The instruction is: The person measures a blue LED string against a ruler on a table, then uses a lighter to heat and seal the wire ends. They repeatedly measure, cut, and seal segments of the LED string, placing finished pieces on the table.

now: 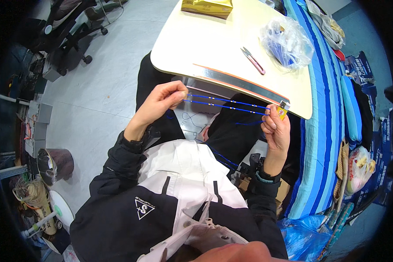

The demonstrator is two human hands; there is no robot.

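A blue beaded cord (233, 101) stretches in two nearly parallel strands between my hands, with small pale beads spaced along it. My left hand (163, 99) is closed in a pinch on its left end. At the other end, the fingers of my right hand (277, 126) pinch the cord and also hold a yellow lighter (282, 112) with a metal top. Loose blue thread ends hang below both hands over my lap. Just beyond the cord, a metal ruler (240, 81) lies along the near edge of the cream table (196, 43).
Thread snips (253, 61) lie on the table beside a clear plastic bag (287, 43) with blue contents. A golden box (207, 7) sits at the far edge. Blue striped bedding (321, 131) runs along the right. At left stand a bin (55, 165) and a wheeled chair (72, 41).
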